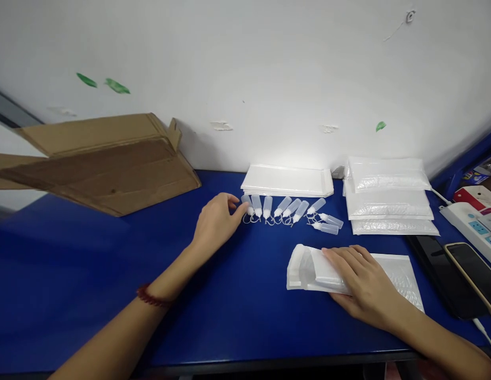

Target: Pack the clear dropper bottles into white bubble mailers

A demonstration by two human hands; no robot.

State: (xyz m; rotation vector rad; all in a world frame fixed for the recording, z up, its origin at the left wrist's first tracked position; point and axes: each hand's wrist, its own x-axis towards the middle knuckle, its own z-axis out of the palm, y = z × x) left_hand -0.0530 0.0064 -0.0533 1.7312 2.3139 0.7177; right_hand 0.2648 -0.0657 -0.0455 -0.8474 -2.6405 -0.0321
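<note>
Several small clear squeeze bottles (283, 206) with white tips and thin looped strings lie in a row on the blue table. At the row's left end, my left hand (218, 220) rests with thumb and index finger apart, the thumb tip at the leftmost bottle (246, 200). Nothing shows between those fingers; the other fingers are partly hidden. My right hand (364, 282) grips a white bubble mailer (399, 272), thumb beneath and fingers on top. Its mouth and flap point left, and the flap is folded open. I cannot see inside the mailer.
Flat white mailers (287, 179) lie behind the bottles. Puffier mailers (390, 203) are stacked at the back right. An open cardboard box (111, 169) stands back left against the wall. Phones (472, 269) and a power strip (472, 227) with cables line the right edge.
</note>
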